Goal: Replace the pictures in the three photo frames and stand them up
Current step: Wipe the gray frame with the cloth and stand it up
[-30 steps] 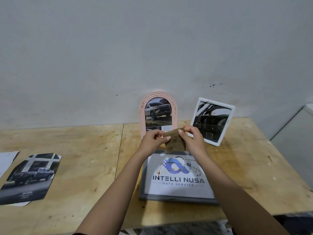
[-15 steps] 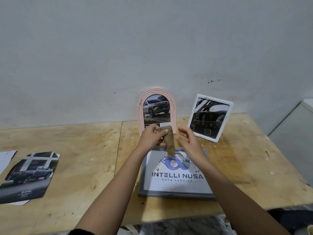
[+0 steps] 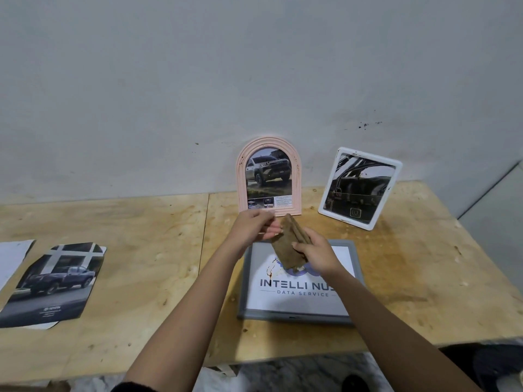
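The right hand pinches the thin brown card, likely light and bendy; the left hand hangs loose beside it. Lift the stiff grey frame by its sides

Both bare forearms reach forward over the near edge of the table, the right hand curling its fingers round a brown board while the left hand hovers just beside it, fingers loosely extended.

Grey frame, flat on your bench: the picture reads "INTELLI NUS", rest hidden, with "DATA SERVICE" beneath. Loose car print at your left: small white "TOYOTA" near its lower edge. Pink arched frame: caption box too small to read.
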Demonstrator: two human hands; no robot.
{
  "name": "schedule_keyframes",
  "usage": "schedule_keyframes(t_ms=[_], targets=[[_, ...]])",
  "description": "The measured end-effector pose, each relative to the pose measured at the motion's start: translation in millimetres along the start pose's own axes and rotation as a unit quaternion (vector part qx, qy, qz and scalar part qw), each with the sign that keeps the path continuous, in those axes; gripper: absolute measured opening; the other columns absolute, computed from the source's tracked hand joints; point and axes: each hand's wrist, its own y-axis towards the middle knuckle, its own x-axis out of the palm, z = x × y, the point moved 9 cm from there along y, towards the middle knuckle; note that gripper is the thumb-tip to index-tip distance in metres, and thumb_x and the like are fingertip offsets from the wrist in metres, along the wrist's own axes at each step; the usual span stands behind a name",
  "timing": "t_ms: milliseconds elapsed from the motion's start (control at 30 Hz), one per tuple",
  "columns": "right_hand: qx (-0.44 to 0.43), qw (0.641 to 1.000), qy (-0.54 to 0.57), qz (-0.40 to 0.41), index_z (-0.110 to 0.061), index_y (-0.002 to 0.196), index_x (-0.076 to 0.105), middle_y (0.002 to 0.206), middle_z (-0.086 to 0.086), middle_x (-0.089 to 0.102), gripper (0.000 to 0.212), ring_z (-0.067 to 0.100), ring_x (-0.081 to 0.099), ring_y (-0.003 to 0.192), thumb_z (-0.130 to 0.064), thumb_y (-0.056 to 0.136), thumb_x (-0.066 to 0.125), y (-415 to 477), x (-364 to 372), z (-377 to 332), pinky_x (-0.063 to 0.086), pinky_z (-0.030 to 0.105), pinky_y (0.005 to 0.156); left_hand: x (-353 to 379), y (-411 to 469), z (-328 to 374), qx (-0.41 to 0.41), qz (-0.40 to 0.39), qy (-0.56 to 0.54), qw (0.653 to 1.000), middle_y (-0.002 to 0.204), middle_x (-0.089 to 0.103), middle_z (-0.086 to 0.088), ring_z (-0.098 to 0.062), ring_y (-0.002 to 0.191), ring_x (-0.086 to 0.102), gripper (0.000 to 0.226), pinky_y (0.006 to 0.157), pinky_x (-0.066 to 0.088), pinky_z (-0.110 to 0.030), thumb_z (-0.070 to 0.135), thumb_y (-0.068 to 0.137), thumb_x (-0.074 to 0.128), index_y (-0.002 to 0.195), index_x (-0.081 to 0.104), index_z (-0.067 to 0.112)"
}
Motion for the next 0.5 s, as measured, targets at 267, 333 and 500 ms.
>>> schedule_keyframes(t_ms=[267,333,500], targets=[[0.168,0.951,0.171,0.194,-0.012,0.114,0.052,0.109,0.016,0.060,0.026,0.029,0.058,0.095,-0.024,0.092,0.055,-18.6,-84.7,96.1,0.051,0.047,0.082,-73.3,-43.5,-155.9,-0.035,0.275,0.209,0.938,0.097,0.061,-0.009,-0.027,0.096,0.057,0.016,0.080,0.042,-0.029,0.012,0.092,0.053,0.102,0.063,0.005],[0.145,0.940,0.064,0.301,-0.012,0.122,0.046,0.115,0.012,0.058,0.033,0.028,0.057,0.101,-0.028,0.093,0.052,-18.4,-120.6,92.3,0.048,0.045,0.087,-68.7,-51.1,-164.8,0.008,0.288,0.257,0.922,0.107,0.058,-0.014,-0.029,0.102,0.053,0.023,0.089,0.040,-0.031,0.011,0.092,0.054,0.111,0.062,0.000],[0.038,0.906,-0.215,0.363,-0.008,0.111,0.042,0.084,0.010,0.057,0.022,0.030,0.057,0.074,-0.026,0.100,0.037,5.7,-154.4,53.8,0.049,0.042,0.066,-49.3,-53.9,-166.8,0.021,0.277,0.280,0.919,0.122,0.057,-0.012,-0.022,0.112,0.047,0.030,0.092,0.029,-0.018,0.015,0.096,0.049,0.120,0.060,0.000]])
